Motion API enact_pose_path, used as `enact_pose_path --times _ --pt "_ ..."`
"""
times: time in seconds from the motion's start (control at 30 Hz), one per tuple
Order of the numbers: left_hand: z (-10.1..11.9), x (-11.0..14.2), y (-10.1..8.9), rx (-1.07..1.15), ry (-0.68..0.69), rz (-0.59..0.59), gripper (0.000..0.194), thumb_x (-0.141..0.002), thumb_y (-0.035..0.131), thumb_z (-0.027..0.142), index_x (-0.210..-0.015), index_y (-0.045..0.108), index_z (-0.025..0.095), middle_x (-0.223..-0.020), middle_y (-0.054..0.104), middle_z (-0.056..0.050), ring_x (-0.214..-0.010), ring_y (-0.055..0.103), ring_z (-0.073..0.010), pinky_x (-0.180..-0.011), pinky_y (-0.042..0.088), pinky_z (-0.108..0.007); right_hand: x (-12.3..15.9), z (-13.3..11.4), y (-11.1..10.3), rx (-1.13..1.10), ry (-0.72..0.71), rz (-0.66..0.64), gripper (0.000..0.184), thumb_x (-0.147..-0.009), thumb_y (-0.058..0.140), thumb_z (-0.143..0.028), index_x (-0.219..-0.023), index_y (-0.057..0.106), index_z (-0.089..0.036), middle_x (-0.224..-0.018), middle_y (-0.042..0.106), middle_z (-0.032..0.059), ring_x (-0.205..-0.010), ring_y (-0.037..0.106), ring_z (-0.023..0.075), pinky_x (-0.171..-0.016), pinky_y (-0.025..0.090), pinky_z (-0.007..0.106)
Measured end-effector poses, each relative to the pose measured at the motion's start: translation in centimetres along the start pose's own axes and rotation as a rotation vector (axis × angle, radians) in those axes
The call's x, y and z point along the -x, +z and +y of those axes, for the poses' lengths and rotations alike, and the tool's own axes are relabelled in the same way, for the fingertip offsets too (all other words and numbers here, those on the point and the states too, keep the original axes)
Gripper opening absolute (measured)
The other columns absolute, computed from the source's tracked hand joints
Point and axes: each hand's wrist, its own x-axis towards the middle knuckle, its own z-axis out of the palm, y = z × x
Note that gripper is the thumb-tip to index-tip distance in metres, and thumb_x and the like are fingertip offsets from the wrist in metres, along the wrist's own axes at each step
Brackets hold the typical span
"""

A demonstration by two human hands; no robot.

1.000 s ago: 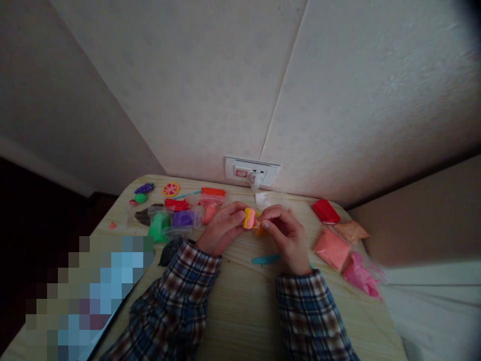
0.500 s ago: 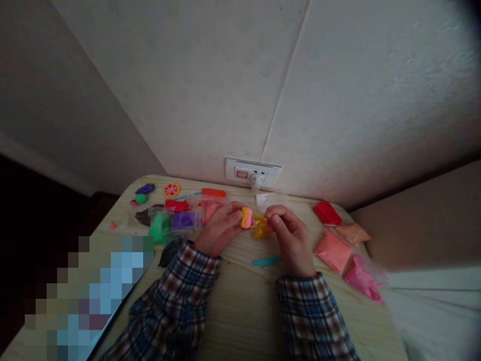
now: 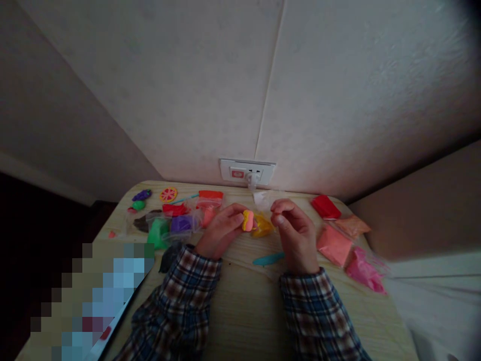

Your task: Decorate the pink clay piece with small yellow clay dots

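My left hand [image 3: 224, 228] is closed around a small pink and yellow clay piece [image 3: 248, 221], which shows at the fingertips. To its right, my right hand [image 3: 295, 233] is raised with thumb and fingers pinched together; anything between them is too small or hidden to make out. A bag of yellow clay [image 3: 263, 226] lies on the table between the two hands. Just left of the right wrist rests a blue modelling tool [image 3: 268, 259], its right end hidden by that hand.
Bags of green [image 3: 158, 233], purple [image 3: 182, 223] and red clay [image 3: 210, 197] lie left. A red packet [image 3: 326, 207], a salmon bag [image 3: 334, 244] and a pink bag [image 3: 364, 271] lie right. A round red-yellow clay slice [image 3: 168, 194] sits at back left. The wall carries a socket [image 3: 247, 172].
My right hand has drawn slightly away to the right from the clay piece. My left hand still holds the piece. The whole view has shifted a little.
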Motion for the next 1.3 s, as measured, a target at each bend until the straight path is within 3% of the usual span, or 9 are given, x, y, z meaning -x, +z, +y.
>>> enact_pose_path --times 0.13,0.27,0.4,0.5,0.73,0.93,1.07,1.3 --pt "-0.4 -0.2 0.0 -0.04 0.007 -0.003 0.022 -0.091 0.059 0.031 -0.104 0.063 0.013 -0.101 0.066 -0.006 -0.086 0.065 -0.0171 -0.075 0.056 -0.036 0.1 0.2 -0.2 0.038 -0.022 0.02 0.005 -0.082 0.067 -0.026 -0.077 0.067 -0.024 -0.099 0.054 0.0025 -0.097 0.05 0.0178 -0.083 0.037 0.031" --pt "-0.3 -0.4 0.5 -0.047 -0.005 0.046 0.019 -0.09 0.061 0.03 -0.096 0.063 0.013 -0.093 0.066 -0.004 -0.081 0.064 -0.0158 -0.074 0.055 -0.035 0.2 0.2 -0.3 0.026 -0.025 0.013 0.017 -0.083 0.066 -0.032 -0.07 0.064 -0.022 -0.094 0.052 0.003 -0.093 0.049 0.0193 -0.082 0.036 0.034" --pt "-0.1 -0.5 1.1 -0.038 -0.03 0.112 0.033 -0.067 0.082 0.041 -0.08 0.068 0.014 -0.075 0.065 0.001 -0.071 0.059 -0.0117 -0.071 0.048 -0.028 0.3 0.0 -0.1 -0.021 -0.016 0.008 0.031 -0.086 0.061 -0.041 -0.063 0.057 -0.02 -0.088 0.05 0.0023 -0.081 0.047 0.0173 -0.072 0.035 0.032" --pt "0.1 -0.5 1.3 -0.02 -0.042 0.132 0.041 -0.057 0.085 0.048 -0.075 0.069 0.015 -0.07 0.064 0.002 -0.067 0.055 -0.0101 -0.067 0.043 -0.025 0.4 -0.2 0.1 -0.007 -0.015 0.006 0.034 -0.088 0.058 -0.042 -0.063 0.054 -0.02 -0.085 0.048 0.0018 -0.078 0.046 0.0163 -0.069 0.034 0.031" --pt "0.4 -0.7 1.6 0.064 -0.047 0.128 0.035 -0.057 0.087 0.04 -0.077 0.071 0.015 -0.068 0.065 0.003 -0.065 0.054 -0.0094 -0.065 0.04 -0.024 0.0 -0.2 0.3 0.067 -0.025 0.033 0.024 -0.083 0.064 -0.04 -0.073 0.054 -0.022 -0.082 0.05 -0.0002 -0.072 0.047 0.0144 -0.066 0.037 0.029" --pt "0.1 -0.8 1.7 0.006 -0.079 0.172 0.043 -0.056 0.086 0.046 -0.079 0.066 0.016 -0.071 0.063 0.001 -0.069 0.058 -0.0133 -0.069 0.044 -0.029 0.0 -0.4 0.1 -0.015 0.002 0.033 0.019 -0.078 0.073 -0.034 -0.071 0.062 -0.021 -0.074 0.053 -0.0009 -0.072 0.049 0.014 -0.067 0.037 0.028" --pt "0.3 -0.6 1.6 -0.008 -0.063 0.131 0.037 -0.063 0.083 0.043 -0.08 0.064 0.016 -0.068 0.063 0.002 -0.066 0.058 -0.0135 -0.069 0.044 -0.029 0.1 -0.4 0.2 0.011 -0.036 0.031 0.026 -0.088 0.062 -0.038 -0.068 0.062 -0.02 -0.068 0.053 -0.0014 -0.064 0.047 0.0128 -0.059 0.036 0.028" --pt "0.6 -0.7 1.1 0.089 -0.058 0.063 0.027 -0.069 0.081 0.033 -0.085 0.068 0.016 -0.072 0.07 -0.001 -0.072 0.064 -0.0151 -0.072 0.045 -0.027 -0.3 -0.1 0.4 0.13 -0.047 0.049 0.038 -0.096 0.045 -0.044 -0.068 0.051 -0.019 -0.068 0.05 -0.0032 -0.063 0.049 0.0114 -0.063 0.041 0.028"
